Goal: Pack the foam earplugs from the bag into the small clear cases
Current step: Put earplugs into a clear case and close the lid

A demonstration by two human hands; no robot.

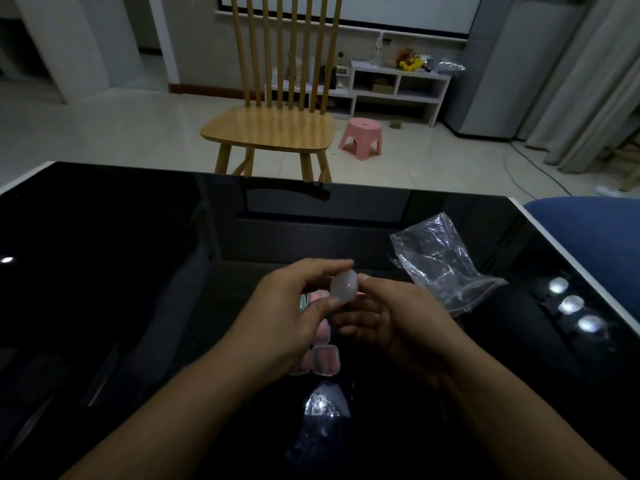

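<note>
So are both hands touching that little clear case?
Touching. The head view shows the left hand and right hand both pinching the small clear case between their fingertips, above the table.

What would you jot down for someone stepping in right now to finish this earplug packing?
Left hand: pinches a small clear case above the table.
Right hand: fingertips on the same case from the other side; whether it is opening or closing it I cannot tell.
Zip bag: lies on the black table to the right and looks about empty.
Other cases: clustered on the table under the hands, with pink showing inside, so some look packed.
Left to do: finish the held case, set it with the rest, check the bag for leftovers.
</note>
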